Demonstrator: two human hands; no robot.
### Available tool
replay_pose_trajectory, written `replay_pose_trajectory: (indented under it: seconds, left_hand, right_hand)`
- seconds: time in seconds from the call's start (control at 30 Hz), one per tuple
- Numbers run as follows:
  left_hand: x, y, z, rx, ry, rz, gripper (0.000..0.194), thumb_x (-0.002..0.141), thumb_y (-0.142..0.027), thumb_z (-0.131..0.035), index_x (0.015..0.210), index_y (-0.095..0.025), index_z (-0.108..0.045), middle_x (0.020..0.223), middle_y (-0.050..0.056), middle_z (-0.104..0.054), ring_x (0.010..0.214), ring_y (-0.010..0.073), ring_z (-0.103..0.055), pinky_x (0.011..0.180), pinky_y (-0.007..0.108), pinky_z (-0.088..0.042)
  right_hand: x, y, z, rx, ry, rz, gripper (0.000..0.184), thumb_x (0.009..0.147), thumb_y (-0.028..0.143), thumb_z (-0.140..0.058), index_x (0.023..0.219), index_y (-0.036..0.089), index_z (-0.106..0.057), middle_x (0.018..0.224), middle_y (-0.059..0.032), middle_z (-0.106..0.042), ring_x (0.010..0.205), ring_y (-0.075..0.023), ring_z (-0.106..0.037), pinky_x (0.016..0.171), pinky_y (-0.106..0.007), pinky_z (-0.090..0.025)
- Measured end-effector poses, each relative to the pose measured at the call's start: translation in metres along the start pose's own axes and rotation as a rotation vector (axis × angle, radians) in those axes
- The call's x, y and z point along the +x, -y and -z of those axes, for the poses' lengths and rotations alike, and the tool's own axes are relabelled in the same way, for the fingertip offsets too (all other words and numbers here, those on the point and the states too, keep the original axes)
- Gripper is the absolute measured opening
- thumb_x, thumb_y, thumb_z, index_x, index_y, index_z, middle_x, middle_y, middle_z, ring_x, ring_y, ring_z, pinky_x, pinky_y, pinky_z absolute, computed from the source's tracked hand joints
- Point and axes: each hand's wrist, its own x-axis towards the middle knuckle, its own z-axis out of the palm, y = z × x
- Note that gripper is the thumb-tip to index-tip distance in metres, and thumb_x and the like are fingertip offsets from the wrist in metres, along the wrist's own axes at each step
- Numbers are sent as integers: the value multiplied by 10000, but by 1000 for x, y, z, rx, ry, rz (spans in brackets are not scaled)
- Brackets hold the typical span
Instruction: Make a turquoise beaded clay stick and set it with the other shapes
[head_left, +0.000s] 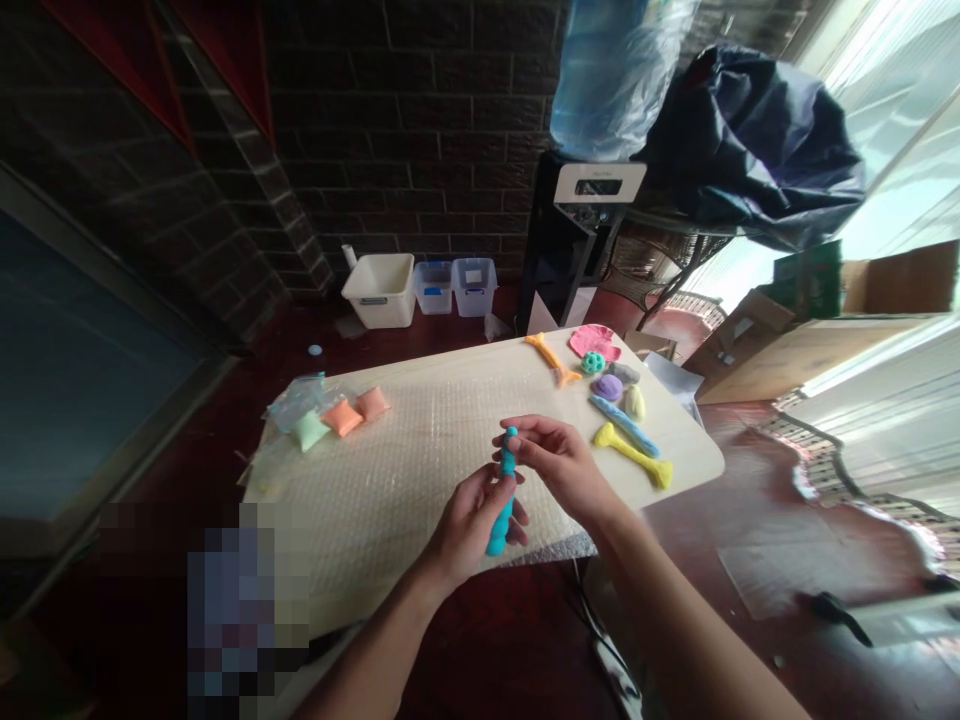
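A teal clay stick [505, 492] stands nearly upright between both hands above the near edge of the low table [390, 480]. My left hand [472, 525] is wrapped round its lower half. My right hand [559, 465] pinches its top end with fingertips. At the table's far right lie shaped clay pieces: a yellow bone shape [634, 455], a blue roll [622, 424], an orange stick [551, 358], a pink disc [592, 342], a purple ball [607, 387] and a small teal ball [592, 362].
Small packets of green, orange and peach clay [341, 415] lie at the table's left with plastic bags. Bubble wrap covers the tabletop. White and clear bins [420, 288] stand by the brick wall, a water dispenser [577, 230] behind, cardboard boxes [795, 340] at right.
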Motion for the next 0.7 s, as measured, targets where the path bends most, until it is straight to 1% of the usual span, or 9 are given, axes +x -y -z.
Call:
replay_pose_trajectory:
  seconds: [0.07, 0.13, 0.2, 0.33, 0.43, 0.53, 0.63, 0.7]
  left_hand:
    - [1, 2, -1, 22, 8, -9, 521, 957, -650, -600, 1111, -152, -605, 734, 9, -677, 522, 151, -658, 528, 271, -507]
    - [2, 5, -2, 45, 6, -29, 490, 982, -638, -571, 1088, -161, -599, 686, -19, -631, 470, 124, -603, 474, 240, -456]
    - [3, 7, -3, 48, 2, -50, 451, 1000, -616, -552, 1044, -169, -593, 702, -25, -611, 464, 108, -581, 459, 226, -430]
    - [2, 6, -6, 19, -12, -79, 374, 1005, -543, -560, 973, -171, -589, 796, -10, -610, 507, 91, -568, 477, 224, -431]
    - [1, 4, -8, 20, -21, -108, 363, 1013, -532, -539, 993, -173, -587, 714, -34, -576, 479, 80, -494, 459, 212, -388]
    - [0, 4, -10, 31, -39, -117, 443, 1009, -620, -514, 1012, -182, -578, 655, -58, -542, 418, 78, -452, 410, 212, -343]
    - [1, 8, -11, 17, -58, -107, 482, 991, -658, -529, 989, -180, -592, 643, -47, -561, 434, 98, -513, 434, 227, -408]
    - [1, 9, -10, -22, -47, -91, 481, 983, -651, -549, 973, -174, -610, 713, -12, -615, 498, 121, -586, 474, 247, -469]
  right_hand:
    - [0, 0, -2, -5, 4, -3, 288, 839, 357, -872, 1072, 201, -808, 941, -75, -810, 801, -177, -729, 639, -272, -549]
    - [0, 0, -2, -8, -18, 7, 270, 847, 388, -863, 1033, 198, -816, 942, -77, -807, 818, -179, -727, 661, -277, -552]
    - [0, -1, 0, -15, -42, 12, 269, 838, 405, -871, 999, 195, -821, 925, -73, -807, 805, -175, -722, 691, -291, -559]
    - [-1, -2, 2, -33, -48, 6, 264, 817, 401, -892, 963, 191, -827, 835, -56, -795, 786, -176, -716, 747, -319, -557]
    - [-3, -2, -2, -7, -34, -9, 249, 802, 392, -904, 943, 200, -834, 806, -51, -786, 717, -165, -681, 671, -307, -521]
    - [-4, -3, -7, 2, -36, -16, 228, 802, 385, -900, 933, 208, -840, 810, -53, -782, 680, -159, -641, 598, -290, -480]
    - [-5, -6, -10, -24, -53, -12, 212, 804, 367, -898, 930, 205, -843, 837, -58, -777, 647, -145, -608, 533, -271, -443]
    - [-4, -9, -10, -37, -47, -41, 222, 801, 370, -898, 953, 217, -841, 797, -39, -754, 570, -132, -560, 467, -267, -408]
